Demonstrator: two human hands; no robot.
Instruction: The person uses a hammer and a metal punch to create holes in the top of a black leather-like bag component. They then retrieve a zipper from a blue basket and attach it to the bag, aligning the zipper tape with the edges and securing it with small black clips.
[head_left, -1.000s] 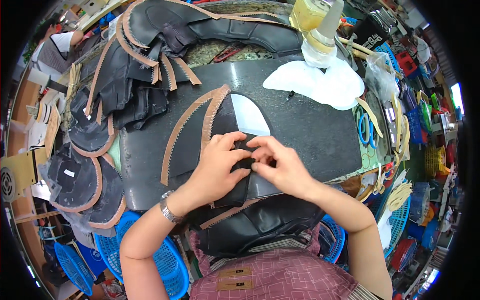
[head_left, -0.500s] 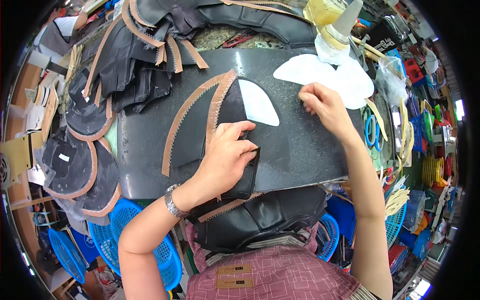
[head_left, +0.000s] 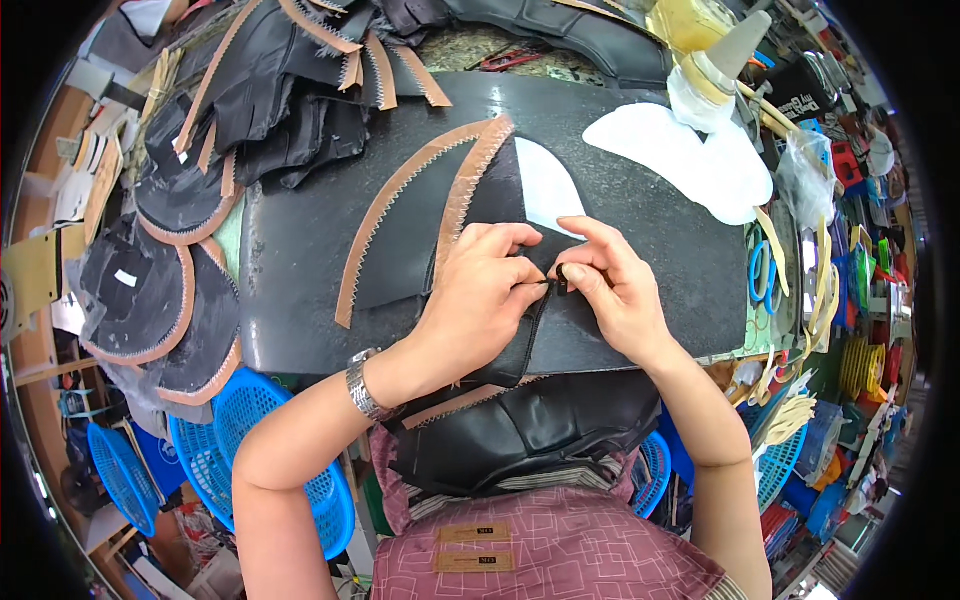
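My left hand (head_left: 478, 290) is closed on the edge of a black leather piece (head_left: 516, 355), thumb and forefinger pinching it. This piece has a brown strip (head_left: 468, 180) with zigzag stitching along one side. Close by, my right hand (head_left: 618, 300) pinches a small black tab (head_left: 562, 282) at the same edge; whether the tab is joined to the leather, I cannot tell. Beyond my fingers lies a white curved piece (head_left: 550, 185) against the leather. To the left is another black piece with a curved brown edging (head_left: 375, 230), flat on the dark work board (head_left: 680, 270).
White cut shapes (head_left: 690, 165) lie at the right, beneath a cone-topped bottle (head_left: 705, 85). Blue-handled scissors (head_left: 763, 270) are at the board's right edge. Black leather parts (head_left: 300, 130) pile up at the far left. More leather (head_left: 540, 425) covers my lap, with blue baskets (head_left: 240, 430) below.
My right hand has come left and nearer from beside the white shapes to meet my left hand, and now pinches the small black tab. The view has shifted slightly.
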